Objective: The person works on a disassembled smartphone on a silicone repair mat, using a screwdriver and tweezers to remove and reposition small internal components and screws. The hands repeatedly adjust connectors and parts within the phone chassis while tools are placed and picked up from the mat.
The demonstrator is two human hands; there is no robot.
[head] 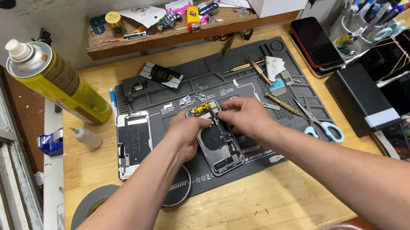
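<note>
Wooden tabletop (244,209) carries a grey repair mat (243,77). On the mat, an opened phone chassis (217,146) is gripped at its upper end by the left hand (185,132) and right hand (242,117), fingers pinched on its edges. Scissors (319,123) lie right; a spray can (56,82) stands far left.

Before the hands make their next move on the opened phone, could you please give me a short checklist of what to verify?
1. Opened phone lies flat on the grey repair mat: ok.
2. Left hand steadies the phone's upper left edge: ok.
3. Right hand fingertips sit on the parts near the top: ok; what they pinch: cannot tell.
4. Detached screen lies apart, left of the phone: ok.
5. Scissors lie close beside the right wrist: not ok.
6. Loose small parts sit on the mat above the phone: ok.
</note>
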